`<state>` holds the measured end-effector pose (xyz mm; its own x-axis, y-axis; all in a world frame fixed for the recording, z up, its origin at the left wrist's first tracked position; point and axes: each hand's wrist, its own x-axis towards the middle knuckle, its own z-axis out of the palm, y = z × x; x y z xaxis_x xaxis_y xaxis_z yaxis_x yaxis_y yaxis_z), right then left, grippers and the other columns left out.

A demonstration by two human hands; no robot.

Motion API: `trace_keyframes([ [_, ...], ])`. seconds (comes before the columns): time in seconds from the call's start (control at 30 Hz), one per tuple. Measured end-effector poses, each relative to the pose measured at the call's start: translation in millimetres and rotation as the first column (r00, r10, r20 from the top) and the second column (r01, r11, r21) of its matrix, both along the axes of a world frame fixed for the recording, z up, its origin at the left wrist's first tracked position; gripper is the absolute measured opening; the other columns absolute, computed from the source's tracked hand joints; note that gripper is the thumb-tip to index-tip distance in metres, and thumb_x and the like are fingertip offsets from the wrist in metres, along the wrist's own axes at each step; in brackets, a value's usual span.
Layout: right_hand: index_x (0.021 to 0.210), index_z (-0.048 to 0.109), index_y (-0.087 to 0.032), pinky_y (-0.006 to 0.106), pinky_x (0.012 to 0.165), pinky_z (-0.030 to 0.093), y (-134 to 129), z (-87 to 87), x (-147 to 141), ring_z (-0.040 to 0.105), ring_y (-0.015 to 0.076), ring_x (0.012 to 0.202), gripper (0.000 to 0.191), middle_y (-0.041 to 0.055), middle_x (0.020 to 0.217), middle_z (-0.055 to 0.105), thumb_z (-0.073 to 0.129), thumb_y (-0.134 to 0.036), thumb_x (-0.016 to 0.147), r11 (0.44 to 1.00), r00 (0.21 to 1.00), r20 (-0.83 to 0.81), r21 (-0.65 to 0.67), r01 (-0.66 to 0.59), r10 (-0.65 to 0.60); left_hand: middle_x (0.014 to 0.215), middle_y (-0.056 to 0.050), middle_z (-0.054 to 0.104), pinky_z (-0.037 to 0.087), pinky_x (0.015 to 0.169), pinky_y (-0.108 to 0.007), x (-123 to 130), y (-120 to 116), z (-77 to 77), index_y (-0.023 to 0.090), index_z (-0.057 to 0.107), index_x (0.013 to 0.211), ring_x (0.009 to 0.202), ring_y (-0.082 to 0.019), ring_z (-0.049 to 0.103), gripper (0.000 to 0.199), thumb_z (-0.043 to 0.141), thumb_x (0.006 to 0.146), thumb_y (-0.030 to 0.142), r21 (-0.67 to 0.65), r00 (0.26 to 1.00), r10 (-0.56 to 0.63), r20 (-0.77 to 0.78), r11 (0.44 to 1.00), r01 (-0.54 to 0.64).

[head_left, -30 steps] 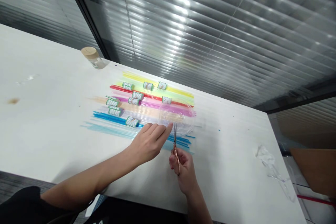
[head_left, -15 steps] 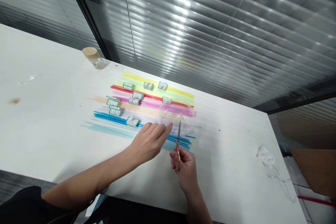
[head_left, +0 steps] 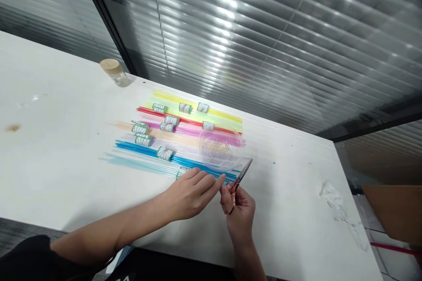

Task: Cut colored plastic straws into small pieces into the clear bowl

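My right hand [head_left: 241, 215] is closed round the copper-coloured handles of a pair of scissors [head_left: 244, 170], whose blades point up and to the right. Beside it, my left hand [head_left: 198, 193] has its fingers curled and pressed together, the fingertips close to the scissor handles; whatever they may hold is hidden. Under and beyond the left hand lie blue sticks [head_left: 194, 163] and pale turquoise sticks [head_left: 141, 162], thin and straw-like. A clear round plastic bowl [head_left: 241, 142] stands on the sticks just beyond both hands.
Yellow sticks [head_left: 217, 113], red sticks [head_left: 194, 122] and purple sticks [head_left: 194, 131] lie in rows, with several patterned paper bands [head_left: 165, 153] around or on them. A jar with a beige lid [head_left: 112, 66] stands at the back left. Crumpled clear plastic [head_left: 332, 195] lies at the right of the white table [head_left: 290, 228].
Both hands have drawn back from the bowl, towards me and to the right. The scissors have swung from upright to pointing right. Another paper band now shows beyond my left hand.
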<state>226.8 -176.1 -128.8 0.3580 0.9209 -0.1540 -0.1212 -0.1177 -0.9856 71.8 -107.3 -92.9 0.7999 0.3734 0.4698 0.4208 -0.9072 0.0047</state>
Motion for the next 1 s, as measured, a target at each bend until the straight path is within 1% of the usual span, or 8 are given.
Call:
trace_keyframes([
  [0.1,0.058,0.053,-0.018,0.022,0.043,0.029,0.5,3.1,1.0,0.032,0.0082,0.047,0.036,-0.0053,0.053,0.042,0.071,-0.039,0.080,0.999,0.999,0.014,0.017,0.049,-0.050,0.078,-0.005,0.060,0.038,0.062,-0.032,-3.2,3.4,1.8,0.006,0.052,0.124,0.067,-0.017,0.053,0.031,0.042,0.095,0.010,-0.006,1.000,0.004,0.000,1.000,-0.004],
  [0.27,0.056,0.051,-0.018,0.023,0.044,0.030,-0.3,5.3,3.3,0.032,0.0084,0.047,0.038,-0.0043,0.053,0.043,0.072,-0.040,0.080,0.993,0.994,0.018,0.037,0.110,-0.111,0.074,-0.002,0.061,0.038,0.063,-0.031,-9.6,13.5,7.2,0.013,0.060,0.103,0.065,-0.015,0.052,0.016,0.046,0.097,0.018,-0.052,0.999,0.034,0.013,0.998,-0.034],
  [0.4,0.059,0.054,-0.018,0.024,0.045,0.032,-1.3,3.4,3.9,0.035,0.0085,0.047,0.037,-0.0036,0.054,0.046,0.073,-0.041,0.079,0.987,0.989,0.003,0.061,0.149,-0.150,0.069,-0.001,0.059,0.035,0.061,-0.031,-14.1,22.3,10.7,0.017,0.060,0.086,0.063,-0.016,0.052,0.022,0.043,0.099,0.025,-0.084,0.996,0.079,-0.047,0.993,-0.083],
  [0.5,0.062,0.055,-0.018,0.023,0.044,0.031,-0.6,2.7,3.6,0.036,0.0086,0.047,0.035,-0.0030,0.057,0.048,0.073,-0.042,0.081,0.988,0.991,-0.025,0.072,0.134,-0.132,0.067,-0.001,0.058,0.035,0.058,-0.029,-17.0,25.7,11.8,0.018,0.057,0.080,0.060,-0.015,0.051,0.031,0.036,0.101,0.026,-0.198,0.997,0.059,-0.051,0.978,-0.068],
  [0.6,0.072,0.060,-0.018,0.023,0.041,0.029,0.6,4.3,3.7,0.035,0.0082,0.044,0.039,-0.0037,0.059,0.046,0.065,-0.055,0.084,0.993,0.995,-0.068,0.089,0.078,-0.072,0.069,-0.001,0.059,0.035,0.054,-0.027,-20.2,26.7,12.0,0.017,0.056,0.081,0.058,-0.014,0.052,0.035,0.029,0.102,0.024,-0.297,0.997,0.073,-0.010,0.952,-0.072],
  [0.7,0.086,0.063,-0.018,0.023,0.042,0.027,0.5,6.7,4.8,0.034,0.0077,0.045,0.050,-0.0030,0.066,0.046,0.057,-0.068,0.083,0.991,0.991,-0.105,0.116,-0.073,0.085,0.069,0.000,0.058,0.035,0.053,-0.025,-24.2,27.9,10.6,0.017,0.054,0.082,0.059,-0.013,0.054,0.034,0.027,0.103,0.025,-0.353,0.985,0.170,0.001,0.922,-0.159],
  [0.83,0.085,0.061,-0.017,0.023,0.044,0.023,-0.2,8.4,4.4,0.030,0.0078,0.048,0.049,-0.0041,0.066,0.042,0.060,-0.066,0.083,0.956,0.951,-0.095,0.050,-0.290,0.294,0.067,0.001,0.058,0.035,0.053,-0.025,-27.6,30.0,5.3,0.018,0.051,0.080,0.058,-0.013,0.054,0.035,0.026,0.103,0.027,-0.394,0.965,0.260,-0.012,0.886,-0.244],
  [1.0,0.078,0.057,-0.018,0.024,0.047,0.022,1.0,8.9,1.9,0.026,0.0082,0.048,0.045,-0.0061,0.062,0.038,0.061,-0.063,0.083,0.942,0.939,-0.093,-0.013,-0.335,0.333,0.061,0.002,0.054,0.032,0.052,-0.025,-26.6,29.9,5.1,0.019,0.048,0.076,0.054,-0.013,0.053,0.035,0.027,0.102,0.027,-0.437,0.956,0.291,-0.023,0.858,-0.271],
])
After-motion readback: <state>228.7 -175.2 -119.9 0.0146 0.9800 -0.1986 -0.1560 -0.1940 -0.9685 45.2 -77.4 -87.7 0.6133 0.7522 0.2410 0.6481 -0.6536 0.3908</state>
